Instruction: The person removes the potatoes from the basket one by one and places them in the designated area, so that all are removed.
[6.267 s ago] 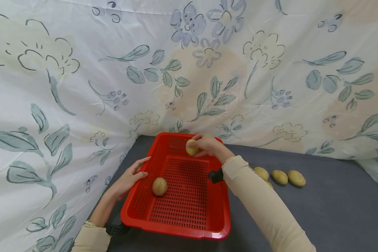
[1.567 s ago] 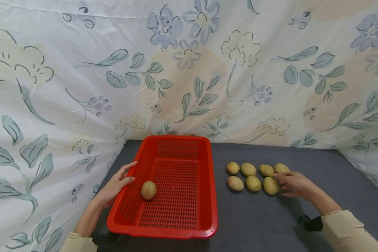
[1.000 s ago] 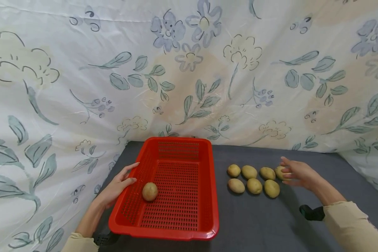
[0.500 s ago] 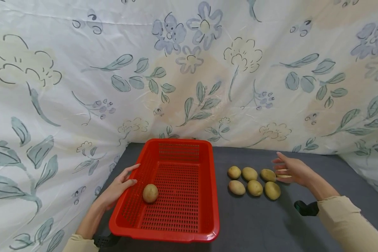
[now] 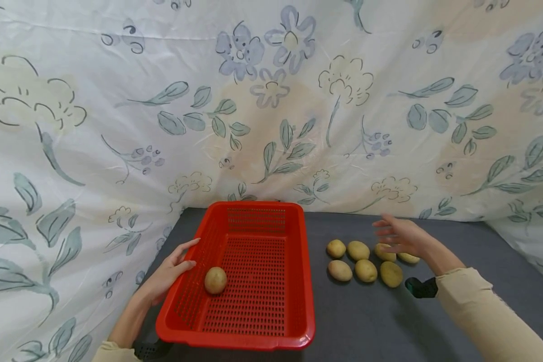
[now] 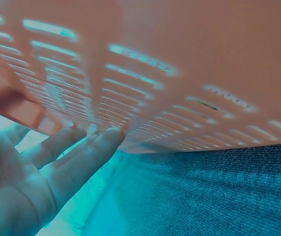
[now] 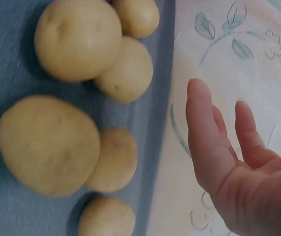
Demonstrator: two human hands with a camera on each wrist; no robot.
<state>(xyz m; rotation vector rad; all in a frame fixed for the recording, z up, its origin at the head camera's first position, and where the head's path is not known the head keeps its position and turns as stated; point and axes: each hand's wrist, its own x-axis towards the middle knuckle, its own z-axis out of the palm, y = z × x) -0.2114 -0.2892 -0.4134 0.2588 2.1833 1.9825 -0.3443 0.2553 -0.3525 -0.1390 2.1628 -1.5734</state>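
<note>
On the left stands a red perforated basket (image 5: pixel 235 341) with one brownish potato (image 5: pixel 215 280) inside, near its left wall. My left hand (image 5: pixel 165 275) rests on that side, thumb at the rim; in the left wrist view its nearly straight fingers (image 6: pixel 93 155) touch the outer wall. To the basket's right, several yellow potatoes (image 5: pixel 366 271) lie in two rows on the table. My right hand (image 5: pixel 404 237) hovers over the right end of the back row, fingers spread and holding nothing. It partly covers a back-row potato (image 5: pixel 384 255). In the right wrist view the hand's fingers (image 7: pixel 206 142) are apart from the potatoes.
Dark grey cloth (image 5: pixel 357 322) covers the table. A white floral curtain (image 5: pixel 298 100) hangs close behind the basket and along the left side. A black camera mount (image 5: pixel 421 288) sticks out below the right wrist.
Earliest, my right hand held a potato over the basket; now it is empty. Lately it has risen and moved left from the right end of the rows. The left hand stays at the basket.
</note>
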